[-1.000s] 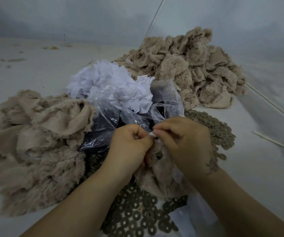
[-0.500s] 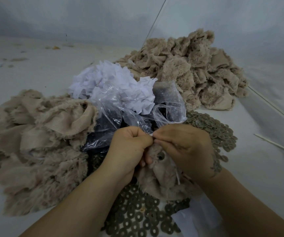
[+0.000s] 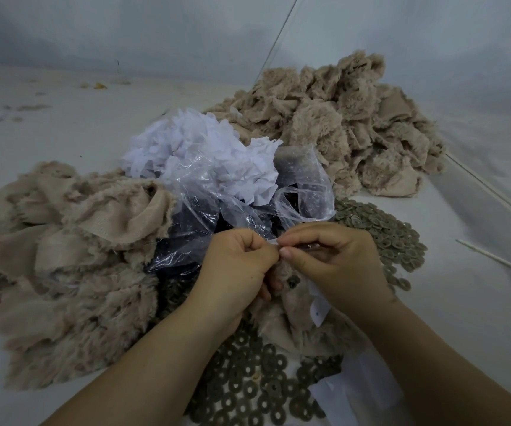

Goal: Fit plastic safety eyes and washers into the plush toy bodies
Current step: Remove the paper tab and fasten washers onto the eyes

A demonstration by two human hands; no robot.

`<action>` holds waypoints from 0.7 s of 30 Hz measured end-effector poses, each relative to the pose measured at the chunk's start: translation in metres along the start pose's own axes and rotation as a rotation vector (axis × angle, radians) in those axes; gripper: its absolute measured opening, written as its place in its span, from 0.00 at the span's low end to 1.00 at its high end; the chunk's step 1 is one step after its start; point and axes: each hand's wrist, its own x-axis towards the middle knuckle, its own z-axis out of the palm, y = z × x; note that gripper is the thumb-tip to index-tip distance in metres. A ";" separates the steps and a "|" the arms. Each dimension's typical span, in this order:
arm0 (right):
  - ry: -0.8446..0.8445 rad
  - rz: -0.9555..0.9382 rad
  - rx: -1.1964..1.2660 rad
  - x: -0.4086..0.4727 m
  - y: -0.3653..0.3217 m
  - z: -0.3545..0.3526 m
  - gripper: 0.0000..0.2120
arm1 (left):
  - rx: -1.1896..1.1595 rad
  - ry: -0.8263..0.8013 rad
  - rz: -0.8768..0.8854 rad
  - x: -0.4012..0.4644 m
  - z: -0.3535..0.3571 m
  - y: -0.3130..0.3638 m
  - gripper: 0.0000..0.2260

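Two bare forearms, no sleeves, small dark tattoo on right wrist

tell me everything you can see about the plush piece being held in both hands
The plush piece is beige, shaggy fur fabric, limp and crumpled, with a smoother woven-looking backing showing in its lower folds. One dark round eye sits in the fur between the hands. The left hand and right hand meet fingertip to fingertip at its top edge, fingers curled, pinching there. A small white tag hangs by the right wrist. The piece rests over a scatter of grey-green ring washers.
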 end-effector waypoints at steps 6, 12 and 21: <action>0.013 -0.005 -0.054 0.002 -0.001 -0.001 0.12 | -0.055 0.021 0.023 0.000 0.003 -0.002 0.07; 0.019 -0.158 -0.227 0.005 -0.001 0.002 0.07 | -0.065 0.025 0.054 0.000 0.003 -0.002 0.08; -0.006 -0.074 -0.175 0.005 0.000 -0.001 0.07 | -0.085 0.037 0.110 -0.002 0.003 -0.005 0.09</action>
